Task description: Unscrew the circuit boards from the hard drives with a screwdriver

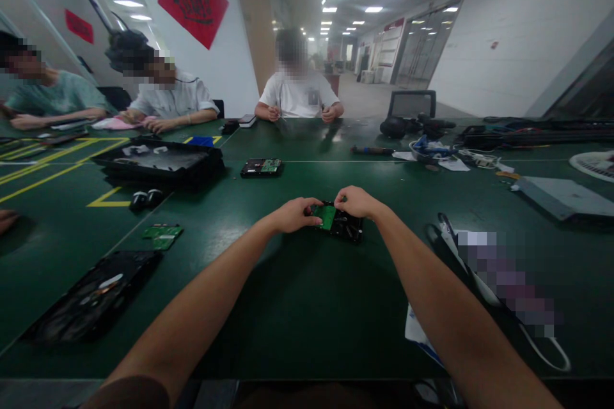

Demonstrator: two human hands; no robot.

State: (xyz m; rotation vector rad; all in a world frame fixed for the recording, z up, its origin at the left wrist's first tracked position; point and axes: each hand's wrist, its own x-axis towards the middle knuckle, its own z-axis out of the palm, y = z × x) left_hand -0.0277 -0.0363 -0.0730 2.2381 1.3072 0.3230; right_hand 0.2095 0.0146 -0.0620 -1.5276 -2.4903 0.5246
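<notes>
In front of me on the green table lies a black hard drive (352, 228), its green circuit board (327, 217) facing up. My left hand (295, 214) grips the drive's left end, thumb on the near side and fingers on the far side. Over the far edge, beside the board, the fingers of my right hand (354, 202) are pinched together. Whatever is between those fingertips is too small or hidden to make out. A second hard drive (261, 167) with a green board rests farther back, left of my hands.
Black trays (158, 163) are stacked at left. Loose green circuit boards (164, 236) lie near a black casing (96, 297). A screwdriver (371, 150), cables (434, 150) and a grey metal box (566, 197) are at right. A lanyard badge (503, 281) lies by my right forearm. Several people sit across.
</notes>
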